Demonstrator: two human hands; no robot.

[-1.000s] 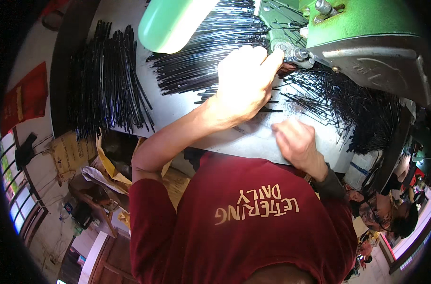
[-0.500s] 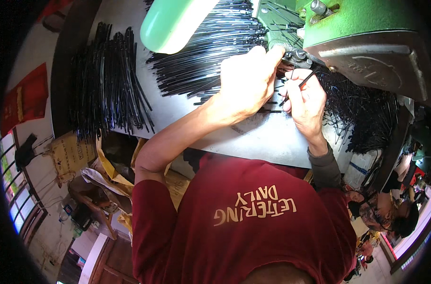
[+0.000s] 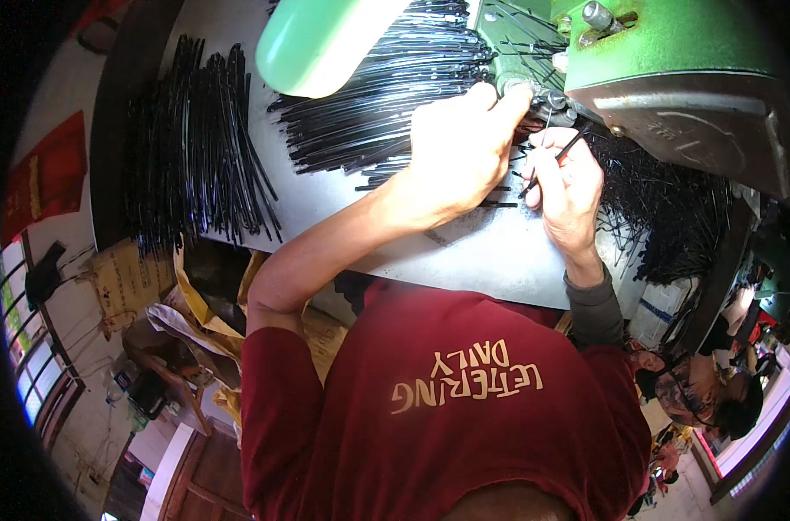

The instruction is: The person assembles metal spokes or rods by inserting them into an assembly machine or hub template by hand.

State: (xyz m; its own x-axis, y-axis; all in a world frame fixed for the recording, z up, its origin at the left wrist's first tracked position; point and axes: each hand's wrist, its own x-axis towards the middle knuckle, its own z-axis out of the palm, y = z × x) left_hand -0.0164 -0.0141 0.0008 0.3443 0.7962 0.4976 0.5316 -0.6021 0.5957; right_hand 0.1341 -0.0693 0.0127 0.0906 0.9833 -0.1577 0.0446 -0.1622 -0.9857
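My right hand (image 3: 570, 195) pinches a thin black rod (image 3: 571, 144), which slants up past the fingers toward the green machine. Close beside it, my left hand (image 3: 460, 156) is closed, its fingers curled at the machine's small metal working parts (image 3: 551, 108). What those fingers hold, if anything, is hidden behind the hand. A broad heap of similar black rods (image 3: 360, 126) lies on the metal tabletop (image 3: 464, 256) beyond my left hand. A few single rods lie on the table between my two hands.
The green machine's head (image 3: 673, 113), with a dark cover, overhangs the right side. A pale green lamp (image 3: 321, 48) hangs over the rods. Another bundle of rods (image 3: 208, 148) lies at the left, and a tangled black pile (image 3: 664, 204) sits at right. Another person (image 3: 712, 391) is at far right.
The whole view has shifted slightly. Both hands stay at the machine in nearly the same pose, and the rod remains in my right hand.
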